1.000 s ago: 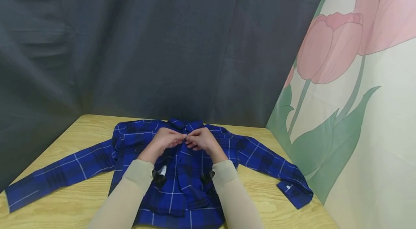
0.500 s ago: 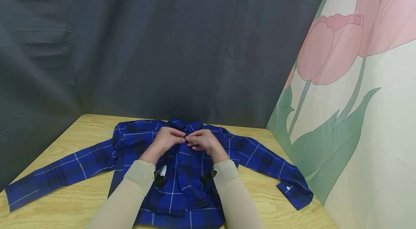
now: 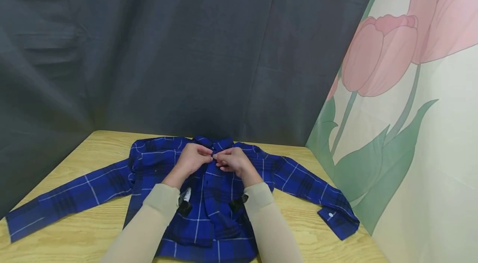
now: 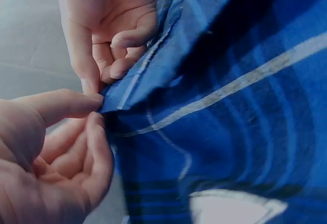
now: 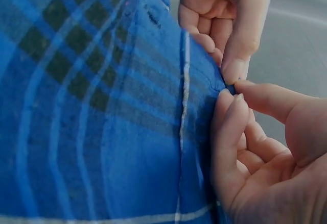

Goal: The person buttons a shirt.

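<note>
A blue plaid shirt (image 3: pixel 224 221) lies front up, its collar (image 3: pixel 223 143) at the far side and both sleeves spread out. Just below the collar, my left hand (image 3: pixel 192 158) pinches the front edge of the cloth between thumb and fingers. Facing it, my right hand (image 3: pixel 235 161) pinches the same spot, fingertips meeting those of the left. In the left wrist view, the shirt's placket (image 4: pixel 138 83) is lifted where both hands grip it. The right wrist view has a dark buttonhole (image 5: pixel 153 17) on the placket, and the pinched spot itself is covered by fingertips.
The shirt rests on a light wooden table (image 3: pixel 298 221). A dark curtain (image 3: pixel 186 47) hangs behind the table, and a wall with painted tulips (image 3: pixel 377 55) stands at the right. The right sleeve's cuff (image 3: pixel 337 221) is turned, with a white button showing.
Both hands stay at the placket below the collar. The left hand has shifted slightly up and its fingers have moved a little against the right hand's. The shirt lies nearly as before.
</note>
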Available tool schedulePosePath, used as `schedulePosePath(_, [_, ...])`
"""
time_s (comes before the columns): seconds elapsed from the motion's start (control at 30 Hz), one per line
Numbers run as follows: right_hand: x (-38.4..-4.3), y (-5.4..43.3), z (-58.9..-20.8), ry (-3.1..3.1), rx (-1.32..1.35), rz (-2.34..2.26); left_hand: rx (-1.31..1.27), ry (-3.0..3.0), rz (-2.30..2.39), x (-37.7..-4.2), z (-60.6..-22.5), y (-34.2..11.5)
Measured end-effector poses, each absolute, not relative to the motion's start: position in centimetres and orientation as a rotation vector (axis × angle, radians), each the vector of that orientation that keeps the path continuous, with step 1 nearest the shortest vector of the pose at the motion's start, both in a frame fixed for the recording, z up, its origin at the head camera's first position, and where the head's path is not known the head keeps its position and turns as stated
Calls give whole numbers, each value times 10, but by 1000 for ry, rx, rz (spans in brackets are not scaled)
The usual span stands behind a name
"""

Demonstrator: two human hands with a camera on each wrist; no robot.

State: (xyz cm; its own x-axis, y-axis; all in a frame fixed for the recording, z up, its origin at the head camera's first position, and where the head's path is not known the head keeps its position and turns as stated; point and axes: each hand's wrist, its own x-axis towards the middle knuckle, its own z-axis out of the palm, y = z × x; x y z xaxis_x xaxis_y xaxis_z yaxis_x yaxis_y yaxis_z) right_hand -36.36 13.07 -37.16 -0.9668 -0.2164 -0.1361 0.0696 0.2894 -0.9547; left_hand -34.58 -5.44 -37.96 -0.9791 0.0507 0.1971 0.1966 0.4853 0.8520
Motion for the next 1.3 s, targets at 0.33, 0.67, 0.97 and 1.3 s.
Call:
schedulePosePath(0.33, [-359,123,-371,2360,-94,-1754,-93,-2676,-1148,-337,-369,-45])
schedulePosePath(0.67, [-359,126,-369,2399,-125,-1716,-191,-2672,-1214,-338,-369,-48])
schedulePosePath(0.97, [-364,133,-369,2386,-262,-1665,-213,-2626,-1373,-340,-370,-58])
schedulePosePath(1.3, [-364,133,-364,2397,-351,-1647,-121,-2454,-2172,-351,-379,-73])
